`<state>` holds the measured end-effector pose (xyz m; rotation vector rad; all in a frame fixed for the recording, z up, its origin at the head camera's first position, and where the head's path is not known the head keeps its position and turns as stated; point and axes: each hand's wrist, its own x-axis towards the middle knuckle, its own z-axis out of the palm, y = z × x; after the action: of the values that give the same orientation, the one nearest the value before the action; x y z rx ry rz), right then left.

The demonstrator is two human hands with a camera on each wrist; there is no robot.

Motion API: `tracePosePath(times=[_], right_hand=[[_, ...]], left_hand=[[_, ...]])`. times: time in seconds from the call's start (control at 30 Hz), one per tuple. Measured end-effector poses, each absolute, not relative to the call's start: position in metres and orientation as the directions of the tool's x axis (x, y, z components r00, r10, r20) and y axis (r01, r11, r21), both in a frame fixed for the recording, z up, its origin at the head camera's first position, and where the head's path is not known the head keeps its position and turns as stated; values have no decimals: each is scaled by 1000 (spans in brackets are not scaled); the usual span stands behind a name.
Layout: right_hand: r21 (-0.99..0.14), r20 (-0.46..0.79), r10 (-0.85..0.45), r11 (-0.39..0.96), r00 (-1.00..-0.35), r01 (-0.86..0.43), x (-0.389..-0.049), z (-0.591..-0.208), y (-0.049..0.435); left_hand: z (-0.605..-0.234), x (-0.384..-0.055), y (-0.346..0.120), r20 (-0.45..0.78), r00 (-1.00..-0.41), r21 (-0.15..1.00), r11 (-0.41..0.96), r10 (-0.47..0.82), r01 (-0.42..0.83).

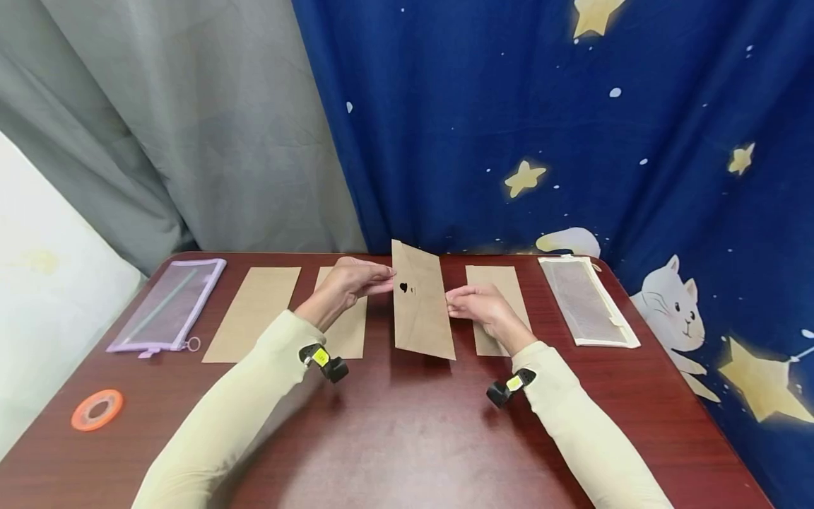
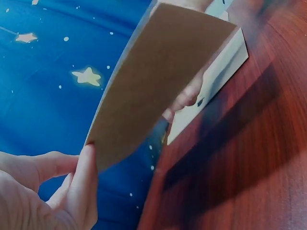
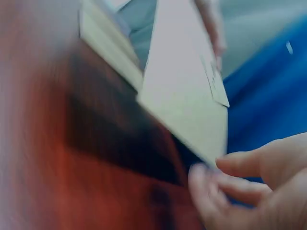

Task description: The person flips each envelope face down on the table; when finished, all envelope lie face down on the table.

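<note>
Both hands hold a brown kraft paper envelope (image 1: 421,322) up on edge above the table, its flap side with a small black print facing the head camera. My left hand (image 1: 356,278) pinches its left edge between thumb and fingers; in the left wrist view the thumb presses the plain brown face of the envelope (image 2: 144,81). At the opposite edge, the right hand (image 1: 481,306) pinches with thumb and fingertips, blurred in the right wrist view, where the envelope (image 3: 182,76) looks pale. Flat behind the hands lie more brown envelopes, one (image 1: 352,336) partly hidden by the left hand, another (image 1: 502,286) by the right.
Another brown envelope (image 1: 254,311) lies farther left. A purple zip pouch (image 1: 162,311) with a thin stick-like thing inside rests at the left edge, and a white mesh zip pouch (image 1: 588,300) at the right. An orange ring (image 1: 83,418) sits front left. Curtains hang behind the table.
</note>
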<state>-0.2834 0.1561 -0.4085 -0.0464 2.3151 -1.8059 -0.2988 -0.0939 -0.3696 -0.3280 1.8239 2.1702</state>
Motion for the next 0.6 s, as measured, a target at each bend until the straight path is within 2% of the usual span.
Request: tracePosePath(times=[0.07,0.13,0.2,0.27,0.43,0.6], right_hand=[[-878,31,-96,473,-995,-73,-277,-394,148],[-737,204,-74,644,-976,-203,-265,-375,134],[-638,304,-124,709,-944,-299,-252,-358,116],[-552,341,-196,750,-919,-364,-239,-346,97],[-244,394,-265,893,-880,-378,-224,-344,62],[-29,444,-289,942,-848,-336,-222,-352,52]], left_hand=[[-366,-299,-92,-331,-942,929,-157,58,-336],[-362,-299,-90,-313,-948,936,-155,50,-317],[-358,-298,-87,-299,-953,940,-157,41,-302],[-354,-298,-85,-289,-957,944,-158,29,-290],[-347,-297,-82,-270,-963,952,-154,-7,-266],[-342,-295,-79,-285,-958,949,-150,-28,-278]])
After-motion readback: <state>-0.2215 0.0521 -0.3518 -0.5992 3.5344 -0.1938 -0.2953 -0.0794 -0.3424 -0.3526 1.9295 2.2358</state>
